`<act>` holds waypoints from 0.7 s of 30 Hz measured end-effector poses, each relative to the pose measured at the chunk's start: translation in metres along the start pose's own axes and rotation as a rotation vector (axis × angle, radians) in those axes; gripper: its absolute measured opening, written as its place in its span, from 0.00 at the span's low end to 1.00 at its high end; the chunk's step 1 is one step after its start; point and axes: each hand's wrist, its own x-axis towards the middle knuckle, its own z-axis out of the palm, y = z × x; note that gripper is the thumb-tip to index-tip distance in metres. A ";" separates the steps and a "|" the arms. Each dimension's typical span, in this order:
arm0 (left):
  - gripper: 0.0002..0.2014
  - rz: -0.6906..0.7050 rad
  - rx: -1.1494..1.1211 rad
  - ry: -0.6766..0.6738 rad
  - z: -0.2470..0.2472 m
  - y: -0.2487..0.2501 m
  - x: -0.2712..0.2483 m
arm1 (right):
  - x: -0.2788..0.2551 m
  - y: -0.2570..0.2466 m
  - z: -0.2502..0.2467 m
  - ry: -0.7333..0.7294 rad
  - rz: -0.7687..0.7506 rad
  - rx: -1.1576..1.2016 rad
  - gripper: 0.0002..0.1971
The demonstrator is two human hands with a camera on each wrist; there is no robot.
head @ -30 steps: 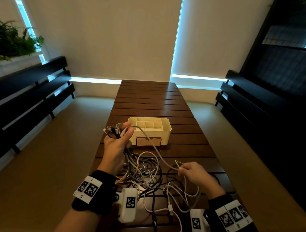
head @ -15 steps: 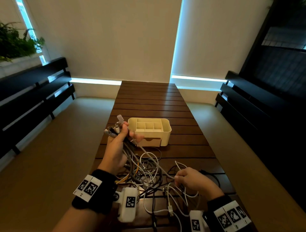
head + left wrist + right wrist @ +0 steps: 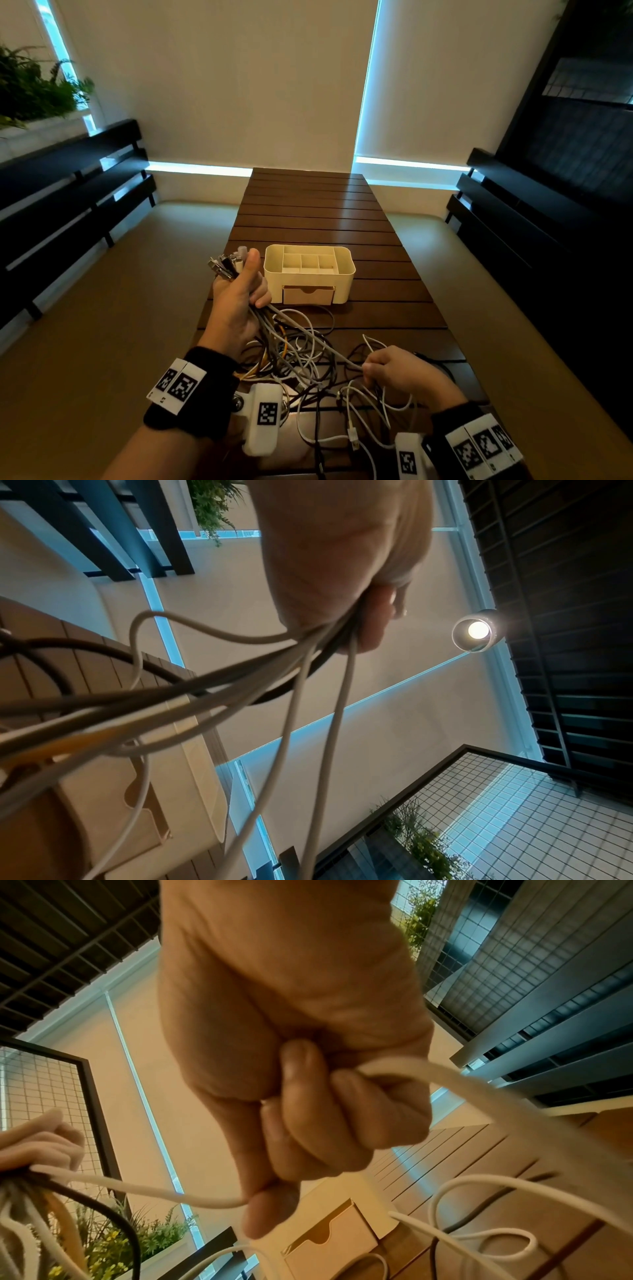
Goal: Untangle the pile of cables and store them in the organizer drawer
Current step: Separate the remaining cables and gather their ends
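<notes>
Tangled white, grey, black cables (image 3: 301, 359) before cream organizer (image 3: 310, 274), drawer (image 3: 308, 295) closed.

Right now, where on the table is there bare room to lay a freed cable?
Bare slats lie behind the organizer to the far edge, and right of it. The table front is crowded: the cables sprawl between the left hand and right hand.

The table (image 3: 310, 219) is seen from above, head-height, facing forward and down — each wrist view is aimed upward, close along a hand; the organizer (image 3: 308, 270) is shared.
</notes>
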 end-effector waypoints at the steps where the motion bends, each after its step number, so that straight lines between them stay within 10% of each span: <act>1: 0.06 0.002 0.017 -0.006 0.000 0.000 0.000 | 0.000 0.001 0.000 0.006 0.002 0.011 0.16; 8: 0.05 -0.021 0.716 -0.162 0.006 -0.006 -0.007 | -0.001 -0.003 0.000 0.408 -0.184 0.446 0.15; 14: 0.09 -0.039 1.024 -0.509 0.023 -0.043 -0.021 | -0.008 -0.048 -0.003 0.405 -0.490 0.509 0.15; 17: 0.11 0.065 1.047 -0.321 0.029 -0.042 -0.021 | -0.007 -0.042 -0.008 0.354 -0.453 0.550 0.14; 21: 0.10 0.153 0.533 0.223 0.020 0.002 0.000 | -0.009 -0.011 -0.015 0.117 -0.387 0.555 0.12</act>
